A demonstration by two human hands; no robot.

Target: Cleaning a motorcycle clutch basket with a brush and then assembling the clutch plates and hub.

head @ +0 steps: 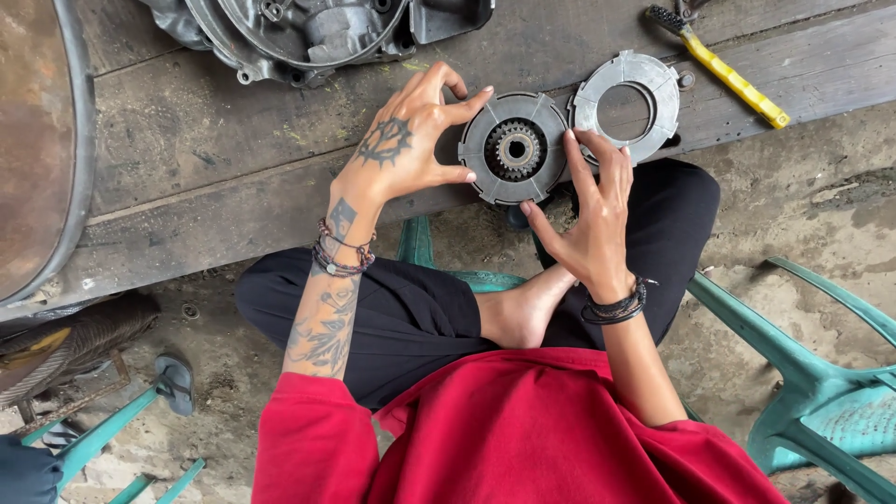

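We hold our two hands around a round grey metal clutch disc with a small toothed gear in its middle (514,148). This disc lies flat on the dark wooden plank table (233,159), close to the table's near edge, and we take it as our landmark for all other places.

Our left hand (406,140) rests at the left side of the disc. Its fingers are spread apart: the index finger touches the upper left rim of the disc and the thumb touches the lower left rim. Our right hand (590,219) comes from below and to the right of the disc. Its fingers are also open, the fingertips lie on the right rim, and the thumb points toward the bottom edge. Both hands press lightly on the rim from the two sides, but neither hand is closed around the disc.

Just to the right of the disc, touching or nearly touching it, lies a flat grey metal ring plate with a big round hole (627,98). Farther to the right and a little above is a yellow-handled wire brush (723,73). Above and to the left of the disc stands a grey cast metal engine cover (308,33). Far to the left we see a large rusty round metal rim (42,140). Below and to the right of the disc, on the ground, stands a green plastic chair (821,392).
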